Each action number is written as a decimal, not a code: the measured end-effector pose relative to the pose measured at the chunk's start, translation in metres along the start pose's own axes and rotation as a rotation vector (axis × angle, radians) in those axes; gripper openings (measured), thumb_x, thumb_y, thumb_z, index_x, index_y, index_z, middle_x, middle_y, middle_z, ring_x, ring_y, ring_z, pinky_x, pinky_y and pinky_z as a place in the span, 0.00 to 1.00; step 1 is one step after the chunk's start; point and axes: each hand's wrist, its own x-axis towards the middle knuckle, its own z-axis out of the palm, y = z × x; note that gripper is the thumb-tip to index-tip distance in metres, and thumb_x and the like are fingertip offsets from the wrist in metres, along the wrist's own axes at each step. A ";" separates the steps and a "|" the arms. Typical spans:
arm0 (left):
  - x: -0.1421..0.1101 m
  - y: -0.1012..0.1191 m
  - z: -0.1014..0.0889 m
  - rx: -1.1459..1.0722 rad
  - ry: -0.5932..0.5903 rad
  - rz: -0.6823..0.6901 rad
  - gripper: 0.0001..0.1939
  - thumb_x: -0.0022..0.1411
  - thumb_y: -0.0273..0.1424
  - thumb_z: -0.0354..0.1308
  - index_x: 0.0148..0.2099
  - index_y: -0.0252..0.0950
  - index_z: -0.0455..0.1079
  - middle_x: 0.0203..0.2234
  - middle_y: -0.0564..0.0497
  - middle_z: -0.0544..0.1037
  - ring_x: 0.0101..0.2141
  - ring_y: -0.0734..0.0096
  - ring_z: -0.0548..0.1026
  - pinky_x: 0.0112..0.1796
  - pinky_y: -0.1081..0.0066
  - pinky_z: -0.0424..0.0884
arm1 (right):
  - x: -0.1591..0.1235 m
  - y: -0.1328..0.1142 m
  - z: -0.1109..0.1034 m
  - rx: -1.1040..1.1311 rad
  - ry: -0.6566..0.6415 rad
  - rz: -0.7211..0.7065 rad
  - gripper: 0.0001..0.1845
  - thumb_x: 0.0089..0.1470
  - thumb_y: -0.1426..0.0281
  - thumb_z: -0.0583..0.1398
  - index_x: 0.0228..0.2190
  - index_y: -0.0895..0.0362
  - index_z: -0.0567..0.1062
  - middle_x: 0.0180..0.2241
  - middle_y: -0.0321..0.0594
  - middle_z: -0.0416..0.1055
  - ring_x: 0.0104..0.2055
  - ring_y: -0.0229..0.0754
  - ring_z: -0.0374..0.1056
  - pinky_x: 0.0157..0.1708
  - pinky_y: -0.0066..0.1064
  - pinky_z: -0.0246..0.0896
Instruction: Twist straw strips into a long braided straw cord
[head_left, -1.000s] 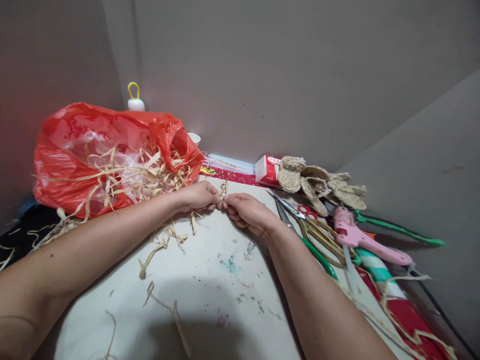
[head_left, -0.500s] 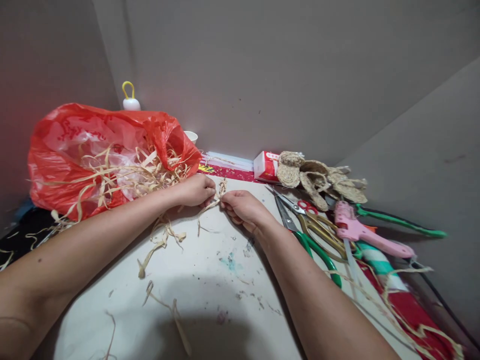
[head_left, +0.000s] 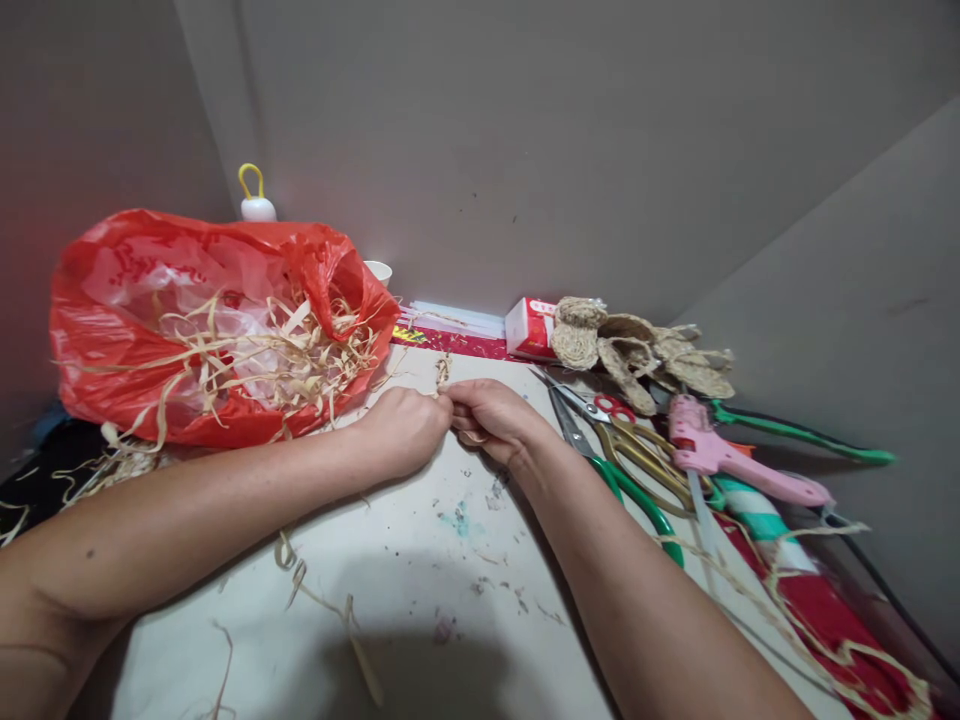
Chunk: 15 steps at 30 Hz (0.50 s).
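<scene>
My left hand (head_left: 405,432) is closed with its knuckles up, touching the fingertips of my right hand over the white table (head_left: 420,590). Most of its fingers are turned out of sight. My right hand (head_left: 495,415) pinches the lower end of a small raffia braid (head_left: 443,368) between thumb and forefinger, its other fingers curled beneath. The braid's looped tip sticks out just beyond both hands. Left of them, loose raffia strips (head_left: 277,340) spill out of a red plastic bag (head_left: 97,330).
To the right lie scissors with green handles (head_left: 651,512), gold-handled scissors (head_left: 649,462), a pink glue gun (head_left: 720,455) and several woven pieces (head_left: 626,355). A red-and-white box (head_left: 529,328) and clear sticks (head_left: 457,320) sit by the wall. Raffia scraps (head_left: 352,640) lie in front.
My left hand has moved right and turned over, closing up against my right hand. The loose raffia ends that hung between the hands are now hidden. My right hand has barely moved.
</scene>
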 end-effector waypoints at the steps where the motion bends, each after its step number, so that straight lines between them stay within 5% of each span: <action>1: 0.000 0.000 0.001 0.027 -0.005 0.002 0.09 0.60 0.24 0.49 0.41 0.29 0.67 0.30 0.39 0.75 0.37 0.58 0.74 0.39 0.65 0.65 | 0.001 0.001 -0.001 0.002 -0.004 0.000 0.14 0.41 0.74 0.59 0.13 0.56 0.59 0.08 0.24 0.47 0.10 0.26 0.39 0.10 0.20 0.30; 6: -0.014 0.017 -0.002 0.249 -0.047 0.160 0.13 0.58 0.20 0.46 0.45 0.26 0.67 0.29 0.40 0.76 0.32 0.60 0.76 0.31 0.67 0.67 | 0.002 0.003 -0.004 0.008 -0.023 0.011 0.11 0.40 0.74 0.60 0.14 0.58 0.63 0.08 0.24 0.47 0.11 0.25 0.37 0.10 0.20 0.30; 10: -0.030 0.035 -0.032 0.254 -0.245 0.291 0.07 0.53 0.22 0.52 0.32 0.31 0.71 0.22 0.45 0.75 0.25 0.64 0.74 0.26 0.69 0.64 | 0.000 0.002 -0.007 0.026 -0.046 0.014 0.11 0.39 0.74 0.60 0.14 0.58 0.63 0.09 0.23 0.45 0.11 0.25 0.36 0.10 0.21 0.31; 12: -0.029 0.033 -0.053 0.097 -0.150 0.255 0.10 0.57 0.30 0.51 0.29 0.33 0.71 0.21 0.47 0.74 0.23 0.67 0.71 0.24 0.70 0.62 | 0.000 0.002 -0.009 0.035 -0.046 -0.004 0.12 0.39 0.74 0.61 0.13 0.58 0.62 0.09 0.24 0.46 0.11 0.25 0.37 0.10 0.21 0.32; 15: -0.015 0.013 -0.070 -0.207 0.220 0.066 0.14 0.61 0.34 0.46 0.31 0.34 0.70 0.22 0.51 0.73 0.23 0.72 0.68 0.25 0.73 0.60 | 0.001 0.001 -0.010 0.037 -0.047 -0.030 0.14 0.38 0.73 0.61 0.12 0.57 0.60 0.09 0.24 0.47 0.11 0.25 0.39 0.10 0.21 0.33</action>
